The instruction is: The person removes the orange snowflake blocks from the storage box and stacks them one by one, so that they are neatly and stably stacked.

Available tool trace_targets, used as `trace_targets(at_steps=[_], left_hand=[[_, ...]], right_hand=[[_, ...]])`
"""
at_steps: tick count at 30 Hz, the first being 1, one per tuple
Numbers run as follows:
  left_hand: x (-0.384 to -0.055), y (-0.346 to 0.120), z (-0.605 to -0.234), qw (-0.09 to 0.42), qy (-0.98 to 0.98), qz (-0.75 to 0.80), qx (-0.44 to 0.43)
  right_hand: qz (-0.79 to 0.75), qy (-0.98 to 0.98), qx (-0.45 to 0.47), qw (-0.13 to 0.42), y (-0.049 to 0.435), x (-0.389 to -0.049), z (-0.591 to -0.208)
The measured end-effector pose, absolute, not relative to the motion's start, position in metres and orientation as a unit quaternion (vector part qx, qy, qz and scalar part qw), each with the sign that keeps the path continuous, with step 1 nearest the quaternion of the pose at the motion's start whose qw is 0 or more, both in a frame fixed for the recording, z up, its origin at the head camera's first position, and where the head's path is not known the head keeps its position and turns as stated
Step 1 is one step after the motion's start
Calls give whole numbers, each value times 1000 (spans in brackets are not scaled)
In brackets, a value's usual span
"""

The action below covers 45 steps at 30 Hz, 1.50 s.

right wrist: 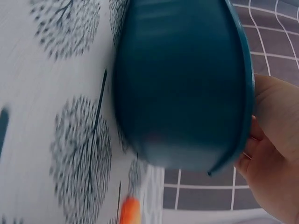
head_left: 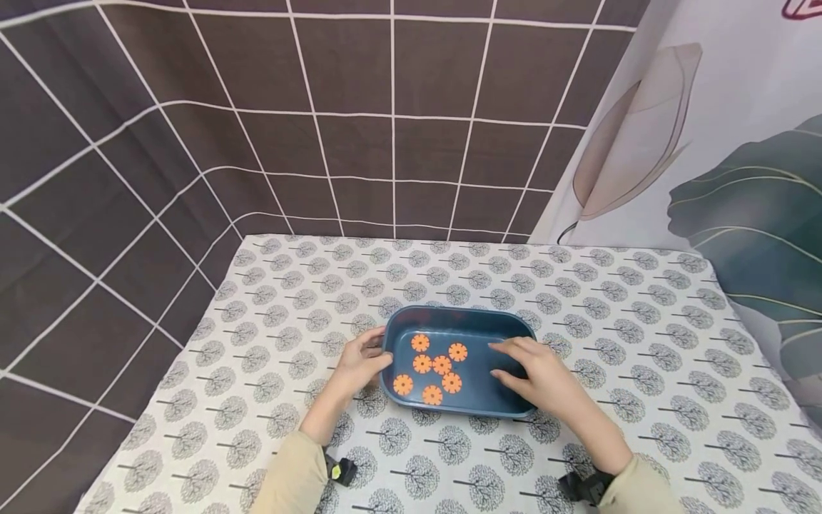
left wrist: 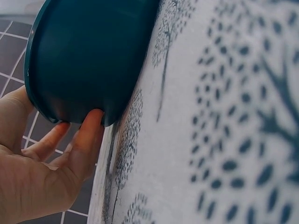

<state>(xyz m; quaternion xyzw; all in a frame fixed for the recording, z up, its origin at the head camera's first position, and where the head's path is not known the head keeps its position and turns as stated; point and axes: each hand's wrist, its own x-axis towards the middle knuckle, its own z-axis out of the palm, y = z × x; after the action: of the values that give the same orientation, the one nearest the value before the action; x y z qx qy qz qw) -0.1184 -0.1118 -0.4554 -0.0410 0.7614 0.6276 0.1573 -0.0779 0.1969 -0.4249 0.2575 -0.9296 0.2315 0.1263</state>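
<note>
Holding a dark blue tub (head_left: 462, 323) by its left end, the left hand (head_left: 359, 364) has its thumb at the rim, fingers against the outer wall. The right hand (head_left: 542, 375), its grip wide, hangs over the tub's right end. Seven orange discs (head_left: 422, 364) (notched round their edges) lie inside, towards the left and middle. The tub stands on the tree-printed desk (head_left: 642, 321).
</note>
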Motion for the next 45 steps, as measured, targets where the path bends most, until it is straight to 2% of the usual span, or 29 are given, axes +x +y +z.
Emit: trace_targets(at_steps=[11,22,35,45], left_hand=[[-120,-108,-455,159,762,627,-38],[-117,-114,-456,155,766,621,-50],[-120,-111,-458,156,767,621,-40],[-120,-111,-455,157,769,617,-55]], right_hand=[[230,-932,278,48,172,-86,-435],[212,-939,270,1,140,-89,-444],[216,-936,277,-38,140,-89,-449],[295,-911,267,-113,140,-100,-454]])
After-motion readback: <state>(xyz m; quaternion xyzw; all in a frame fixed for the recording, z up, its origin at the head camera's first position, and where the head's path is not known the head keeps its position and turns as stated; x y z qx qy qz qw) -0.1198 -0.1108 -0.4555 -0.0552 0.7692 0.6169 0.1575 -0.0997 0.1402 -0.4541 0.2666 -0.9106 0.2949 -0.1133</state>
